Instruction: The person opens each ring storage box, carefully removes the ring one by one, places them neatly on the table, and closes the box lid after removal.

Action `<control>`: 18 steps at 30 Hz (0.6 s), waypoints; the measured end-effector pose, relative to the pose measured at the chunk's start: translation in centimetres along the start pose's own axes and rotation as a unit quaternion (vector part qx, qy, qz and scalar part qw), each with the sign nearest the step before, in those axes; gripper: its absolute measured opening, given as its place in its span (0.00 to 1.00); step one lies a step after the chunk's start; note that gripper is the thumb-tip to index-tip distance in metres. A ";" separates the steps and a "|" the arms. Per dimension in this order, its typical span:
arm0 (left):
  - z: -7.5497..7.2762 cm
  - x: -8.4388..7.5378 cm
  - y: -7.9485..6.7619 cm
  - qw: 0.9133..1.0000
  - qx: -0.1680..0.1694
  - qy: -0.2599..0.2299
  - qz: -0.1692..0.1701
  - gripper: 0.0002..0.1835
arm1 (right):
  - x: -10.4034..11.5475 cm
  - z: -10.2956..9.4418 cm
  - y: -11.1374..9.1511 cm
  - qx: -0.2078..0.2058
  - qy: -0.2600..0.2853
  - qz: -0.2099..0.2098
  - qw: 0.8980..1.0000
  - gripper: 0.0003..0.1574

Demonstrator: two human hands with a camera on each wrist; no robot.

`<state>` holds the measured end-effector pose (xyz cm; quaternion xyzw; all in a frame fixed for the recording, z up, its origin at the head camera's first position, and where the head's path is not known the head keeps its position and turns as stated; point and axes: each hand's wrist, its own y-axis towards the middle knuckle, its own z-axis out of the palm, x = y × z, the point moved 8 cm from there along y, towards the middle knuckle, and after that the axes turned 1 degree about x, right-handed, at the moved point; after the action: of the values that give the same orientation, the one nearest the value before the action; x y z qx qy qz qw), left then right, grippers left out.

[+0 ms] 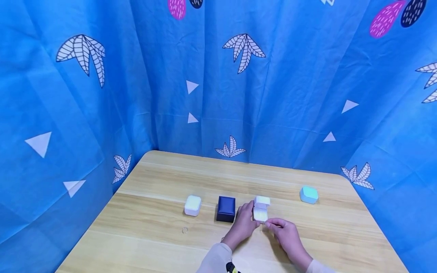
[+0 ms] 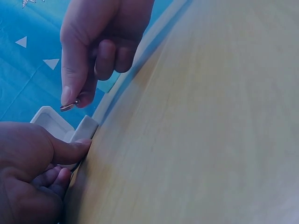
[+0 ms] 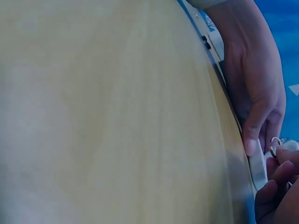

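A small white ring box stands with its lid raised on the table. My left hand grips it from the left side, thumb along its near edge in the left wrist view. My right hand pinches a thin ring between thumb and forefinger, just in front of the box. The ring is apart from the box; in the right wrist view my right fingers partly cover the box. Another ring lies on the table to the left.
A dark blue box is close to the left of my left hand, with a closed white box farther left. A mint-green box sits at the back right. Blue patterned curtain surrounds the wooden table.
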<state>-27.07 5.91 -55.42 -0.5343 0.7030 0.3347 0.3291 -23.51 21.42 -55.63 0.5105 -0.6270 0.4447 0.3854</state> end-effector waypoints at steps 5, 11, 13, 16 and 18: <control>0.0 0.0 0.0 1.000 0.001 0.003 -0.003 0.43 | 0.1 0.6 -0.6 0.003 -0.040 -0.028 0.999 0.07; -0.1 -0.1 -0.1 1.000 0.002 0.006 -0.005 0.44 | 0.9 1.5 -1.4 0.040 -0.120 -0.085 0.988 0.02; -0.1 -0.1 -0.1 1.000 0.003 0.006 -0.007 0.44 | 1.0 1.7 -1.7 0.058 -0.136 -0.097 0.984 0.03; 0.1 0.0 -0.1 1.000 0.006 0.005 -0.013 0.44 | 1.0 1.9 -1.8 0.072 -0.152 -0.112 0.979 0.03; 0.1 0.0 0.0 1.000 0.006 0.007 -0.012 0.44 | 1.1 1.9 -2.0 0.073 -0.157 -0.117 0.978 0.03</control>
<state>-27.03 5.99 -55.43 -0.5430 0.7009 0.3224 0.3316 -21.79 19.09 -54.89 0.6704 -0.5816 0.3556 0.2931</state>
